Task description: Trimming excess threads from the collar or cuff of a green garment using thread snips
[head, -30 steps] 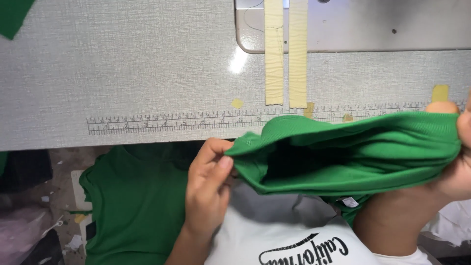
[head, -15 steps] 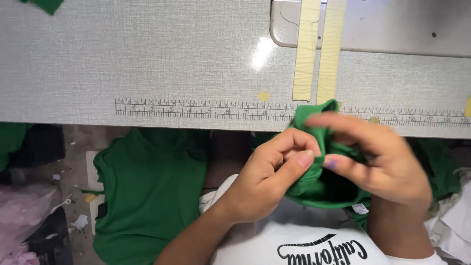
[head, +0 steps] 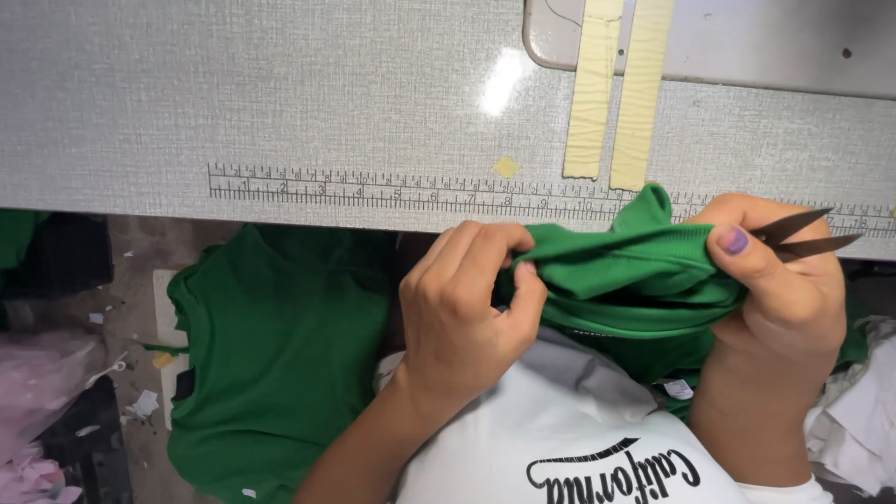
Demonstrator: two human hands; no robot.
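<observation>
The person wears a white T-shirt (head: 579, 448) with black cursive lettering printed across the chest and a grey band at the neckline. Both forearms are bare, so no sleeve reaches down to the wrists. The left hand (head: 467, 308) has short, plain nails. On the right hand (head: 784, 280) the thumbnail is painted with purple polish.
</observation>
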